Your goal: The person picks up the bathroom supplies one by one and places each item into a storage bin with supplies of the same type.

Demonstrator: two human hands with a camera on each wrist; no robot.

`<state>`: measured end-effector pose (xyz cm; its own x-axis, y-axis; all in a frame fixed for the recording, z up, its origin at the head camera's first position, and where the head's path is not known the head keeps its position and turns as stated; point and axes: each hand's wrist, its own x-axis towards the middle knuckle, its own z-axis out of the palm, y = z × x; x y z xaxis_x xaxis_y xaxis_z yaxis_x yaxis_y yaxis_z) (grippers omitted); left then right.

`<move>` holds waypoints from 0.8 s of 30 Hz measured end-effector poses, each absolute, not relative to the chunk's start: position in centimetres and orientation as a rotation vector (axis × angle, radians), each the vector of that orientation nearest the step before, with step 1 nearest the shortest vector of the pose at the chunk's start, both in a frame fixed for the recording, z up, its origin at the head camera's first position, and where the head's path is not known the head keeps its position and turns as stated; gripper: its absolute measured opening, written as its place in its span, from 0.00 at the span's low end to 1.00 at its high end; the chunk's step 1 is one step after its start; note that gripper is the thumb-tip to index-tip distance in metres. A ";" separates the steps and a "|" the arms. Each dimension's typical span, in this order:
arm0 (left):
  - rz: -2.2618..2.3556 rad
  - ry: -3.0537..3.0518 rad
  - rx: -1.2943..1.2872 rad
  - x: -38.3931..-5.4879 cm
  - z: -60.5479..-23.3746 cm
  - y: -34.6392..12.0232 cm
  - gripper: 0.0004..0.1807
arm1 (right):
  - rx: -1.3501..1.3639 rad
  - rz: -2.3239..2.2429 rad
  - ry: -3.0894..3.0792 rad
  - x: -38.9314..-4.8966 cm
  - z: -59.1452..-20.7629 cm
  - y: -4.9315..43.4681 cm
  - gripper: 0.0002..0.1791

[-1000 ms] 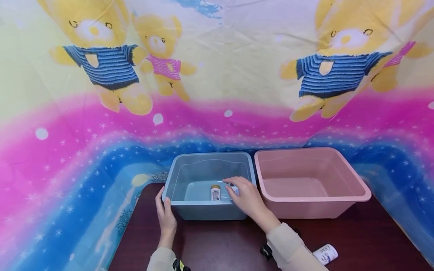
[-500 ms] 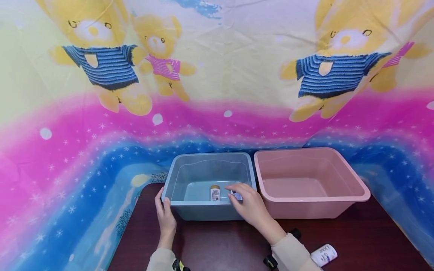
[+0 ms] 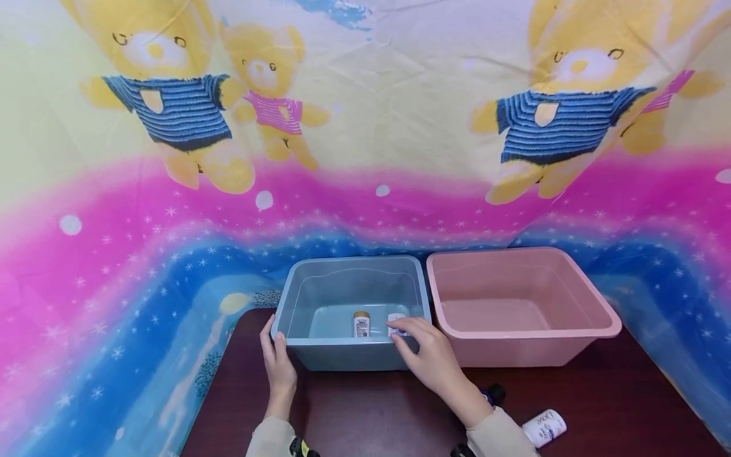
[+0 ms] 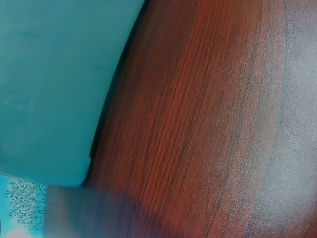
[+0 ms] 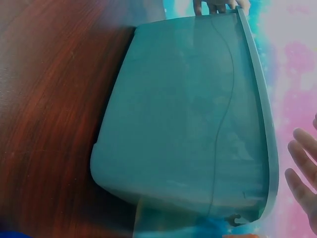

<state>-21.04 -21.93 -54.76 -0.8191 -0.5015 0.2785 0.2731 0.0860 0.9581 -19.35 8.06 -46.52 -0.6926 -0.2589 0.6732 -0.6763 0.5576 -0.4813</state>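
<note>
A blue-grey plastic basin [image 3: 351, 355] stands on the table, and my left hand [image 3: 280, 368] holds its front left corner. Inside lie a small white bottle with a gold cap [image 3: 362, 326] and, to its right, a second small white container [image 3: 396, 317], partly hidden by my right hand [image 3: 434, 358]. That hand is raised over the basin's front right rim with nothing in its grasp. Its spread fingers [image 5: 299, 153] show at the edge of the right wrist view, apart from the rim. The left wrist view catches only the basin's wall [image 4: 54, 89].
A pink basin [image 3: 508, 352] stands close to the right of the blue one. On the dark wood table [image 3: 365, 412], a white Dove container [image 3: 545, 428] lies on its side near the right forearm. A printed bear cloth [image 3: 377, 146] hangs behind.
My right hand has drawn back from inside the blue basin, toward its front right corner, uncovering more of the second white container. The left hand has stayed at the corner.
</note>
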 end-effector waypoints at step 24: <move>-1.754 -1.936 0.433 -20.1 -52.7 -21.3 0.29 | 0.672 1.056 -2.188 -17.3 -47.5 11.2 0.17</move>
